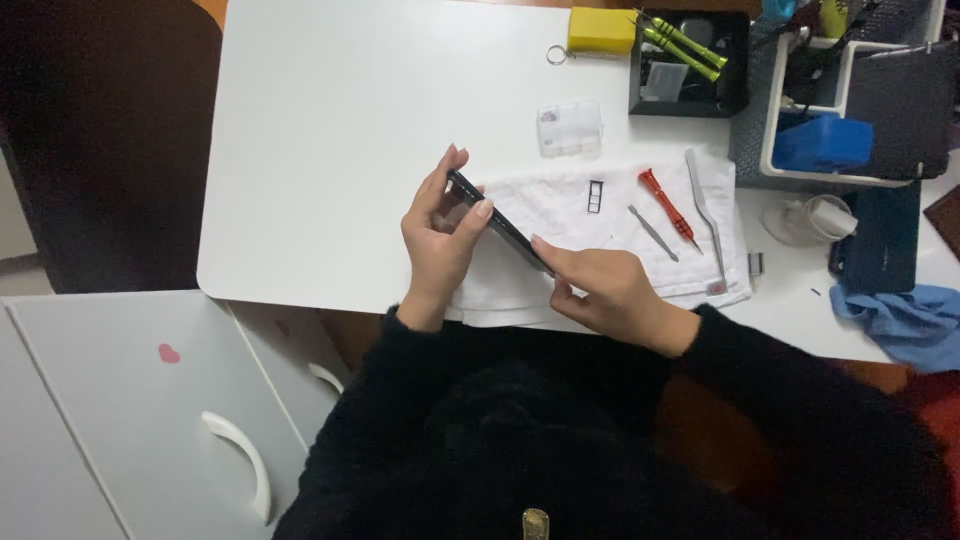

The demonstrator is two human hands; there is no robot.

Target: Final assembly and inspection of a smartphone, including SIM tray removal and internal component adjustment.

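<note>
Because the phone [500,225] is turned on edge, its thin side faces up toward the camera, which probably lets the person work along that edge. The left hand [440,235] closes around the far end of the phone, thumb on one face and fingers on the other, and appears to steady it. The right hand [600,290] pinches the near end between thumb and fingers, so both hands are clamped on the one phone, which hangs just above the near left corner of the white towel [610,215].

The towel is spread flat on the white table [330,130], likely to cushion small parts and stop them rolling. On the towel, beyond the phone, lies one small black frame [596,197], apparently a card tray. To the right of it on the towel lie three tools side by side: one short grey metal pick [652,232], one red-handled screwdriver [668,208] and one long pair of metal tweezers [705,220], all within easy reach of the right hand.

Just beyond the towel's far edge sits one clear plastic box [570,128] with compartments. Farther beyond stands one yellow block [602,30] with a metal ring [556,54] beside it, and one black tray [690,65] holding two green-handled screwdrivers [685,45]. Right of the towel lie one white charger plug [815,218] and one blue cloth [900,320].
</note>
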